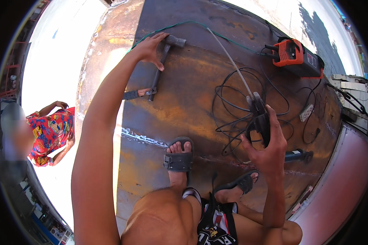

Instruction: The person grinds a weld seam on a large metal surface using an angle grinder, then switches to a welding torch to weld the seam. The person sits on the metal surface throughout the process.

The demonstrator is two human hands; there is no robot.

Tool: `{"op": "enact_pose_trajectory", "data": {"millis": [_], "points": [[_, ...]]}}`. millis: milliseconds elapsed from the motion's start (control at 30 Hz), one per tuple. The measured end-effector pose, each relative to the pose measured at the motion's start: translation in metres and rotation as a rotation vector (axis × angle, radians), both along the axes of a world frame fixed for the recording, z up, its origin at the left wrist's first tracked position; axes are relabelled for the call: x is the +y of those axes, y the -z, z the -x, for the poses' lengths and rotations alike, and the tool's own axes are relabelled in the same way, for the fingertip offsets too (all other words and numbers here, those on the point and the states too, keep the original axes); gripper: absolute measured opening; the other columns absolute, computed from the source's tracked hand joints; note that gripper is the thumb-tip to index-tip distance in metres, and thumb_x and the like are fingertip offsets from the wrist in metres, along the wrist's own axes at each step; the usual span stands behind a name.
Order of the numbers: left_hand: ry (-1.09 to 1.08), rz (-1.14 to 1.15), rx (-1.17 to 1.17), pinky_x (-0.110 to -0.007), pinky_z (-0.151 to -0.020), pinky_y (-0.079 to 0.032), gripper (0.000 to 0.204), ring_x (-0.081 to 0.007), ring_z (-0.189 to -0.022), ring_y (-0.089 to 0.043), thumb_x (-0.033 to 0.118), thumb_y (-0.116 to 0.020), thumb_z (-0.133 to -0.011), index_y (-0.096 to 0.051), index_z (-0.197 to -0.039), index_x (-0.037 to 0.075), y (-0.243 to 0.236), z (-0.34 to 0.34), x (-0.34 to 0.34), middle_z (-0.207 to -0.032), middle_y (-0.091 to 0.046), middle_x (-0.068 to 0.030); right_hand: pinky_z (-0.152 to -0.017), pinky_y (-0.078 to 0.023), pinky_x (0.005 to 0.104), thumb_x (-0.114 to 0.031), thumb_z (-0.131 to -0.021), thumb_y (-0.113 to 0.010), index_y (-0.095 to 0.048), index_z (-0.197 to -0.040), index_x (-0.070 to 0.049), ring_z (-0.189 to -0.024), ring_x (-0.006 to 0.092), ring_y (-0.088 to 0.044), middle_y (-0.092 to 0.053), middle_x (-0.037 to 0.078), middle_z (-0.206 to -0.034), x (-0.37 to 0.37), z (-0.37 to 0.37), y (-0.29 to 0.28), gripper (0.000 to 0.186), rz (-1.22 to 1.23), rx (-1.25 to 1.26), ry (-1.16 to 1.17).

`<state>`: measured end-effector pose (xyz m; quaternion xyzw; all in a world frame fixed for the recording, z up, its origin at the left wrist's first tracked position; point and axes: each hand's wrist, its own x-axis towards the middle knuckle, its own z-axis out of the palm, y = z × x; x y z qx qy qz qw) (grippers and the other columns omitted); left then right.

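Head view: right hand (270, 148) has its fingers clamped on a black welding clamp (259, 116), right of centre, thin rod (230, 58) sticking up-left from it. Left hand (150, 50)'s got fingers spread apart by a hammer (156, 75), upper left; can't tell if they're touching. Orange welder (291, 56), upper right.

Out on the left, a person in a red, brightly patterned short-sleeved shirt (53, 136) shows against pale, sunlit ground (49, 69). Across to the right, a white oblong power strip (306, 113) lies above a dark, cylindrical power tool (297, 155), and there's a smooth pinkish-red panel (335, 188) slanting along the lower-right edge.
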<state>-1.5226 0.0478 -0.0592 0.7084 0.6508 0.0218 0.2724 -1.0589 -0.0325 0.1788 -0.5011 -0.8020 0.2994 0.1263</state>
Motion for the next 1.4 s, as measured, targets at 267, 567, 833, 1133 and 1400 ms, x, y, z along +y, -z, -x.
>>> {"op": "enact_pose_trajectory", "data": {"millis": [267,567,833,1133,1400], "points": [[-0.047,0.021,-0.086,-0.051,-0.129,-0.03,0.154,-0.0397,-0.156,-0.028,0.041,-0.106,-0.039,-0.023,-0.167,0.019,0.012,0.002,0.007,-0.171,-0.027,-0.0156,-0.083,-0.06,0.0423,-0.02,-0.079,-0.088,-0.042,-0.158,-0.003,-0.099,0.0325,-0.074,-0.069,0.019,-0.115,-0.004,0.002,0.011,0.093,-0.024,0.01,-0.059],[0.013,0.03,-0.039,-0.053,-0.13,-0.03,0.163,-0.0379,-0.158,-0.026,0.044,-0.106,-0.032,-0.018,-0.168,0.022,0.01,0.01,0.002,-0.174,-0.02,-0.0082,-0.076,-0.06,0.041,-0.026,-0.081,-0.087,-0.04,-0.158,-0.002,-0.09,0.0302,-0.074,-0.068,0.015,-0.107,0.009,0.011,0.017,0.094,-0.066,-0.027,-0.143],[-0.032,-0.022,-0.08,-0.052,-0.13,-0.031,0.163,-0.0359,-0.158,-0.027,0.038,-0.106,-0.027,-0.023,-0.166,0.023,0.014,0.016,-0.003,-0.173,-0.024,-0.0079,-0.076,-0.059,0.0395,-0.023,-0.077,-0.091,-0.041,-0.157,0.001,-0.089,0.0301,-0.073,-0.068,0.017,-0.107,0.021,0.022,0.03,0.097,-0.06,-0.017,-0.171],[-0.033,-0.136,-0.091,-0.055,-0.131,-0.027,0.163,-0.036,-0.157,-0.03,0.048,-0.103,-0.024,-0.026,-0.165,0.023,0.025,0.026,-0.016,-0.171,-0.029,-0.0075,-0.085,-0.06,0.0375,-0.019,-0.072,-0.095,-0.045,-0.153,0.003,-0.101,0.0307,-0.074,-0.069,0.021,-0.123,0.023,0.027,0.043,0.098,0.01,-0.061,-0.053],[-0.051,-0.17,0.011,-0.055,-0.128,-0.034,0.127,-0.0338,-0.154,-0.033,0.04,-0.102,-0.05,-0.041,-0.16,0.019,-0.028,-0.054,0.033,-0.168,-0.034,-0.0076,-0.092,-0.057,0.0336,-0.018,-0.071,-0.098,-0.033,-0.155,0.007,-0.114,0.0267,-0.069,-0.06,0.024,-0.139,0.056,-0.009,0.013,0.109,-0.193,0.072,0.041]]}}
